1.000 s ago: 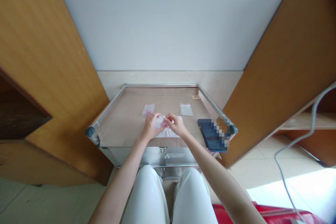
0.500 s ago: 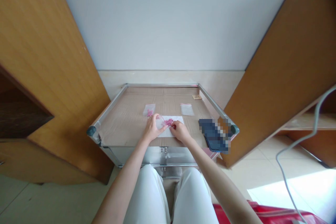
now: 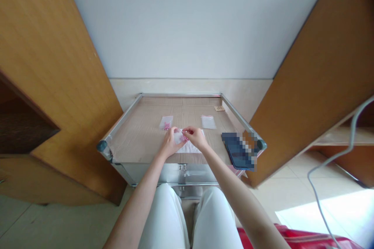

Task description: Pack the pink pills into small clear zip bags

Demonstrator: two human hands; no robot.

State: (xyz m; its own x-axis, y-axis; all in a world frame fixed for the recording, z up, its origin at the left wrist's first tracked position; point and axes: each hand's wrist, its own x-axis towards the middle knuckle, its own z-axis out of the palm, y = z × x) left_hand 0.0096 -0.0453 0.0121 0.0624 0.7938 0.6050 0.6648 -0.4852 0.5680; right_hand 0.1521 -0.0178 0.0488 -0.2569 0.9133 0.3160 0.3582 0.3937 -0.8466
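Note:
My left hand (image 3: 170,142) grips the edge of a small clear zip bag (image 3: 177,137), its thumb and fingers curved around it. The bag tilts over a white sheet of paper (image 3: 195,148). Pink beads (image 3: 184,138) show just below my right fingertips; whether they lie in the bag or on the paper I cannot tell. My right hand (image 3: 196,135) is closed in a pinch at the bag's upper right edge. Whatever those fingertips hold is too small to make out.
Behind my left hand lies a clear bag with pink beads (image 3: 166,125). Another clear bag (image 3: 208,122) is behind my right hand. A dark phone (image 3: 236,151), partly pixelated, and a small tan card (image 3: 219,108) lie to the right. A metal rail (image 3: 181,95) edges the cardboard-covered top.
My right hand has moved up and left from the beads on the paper to the bag's edge. My left hand keeps its place with the bag.

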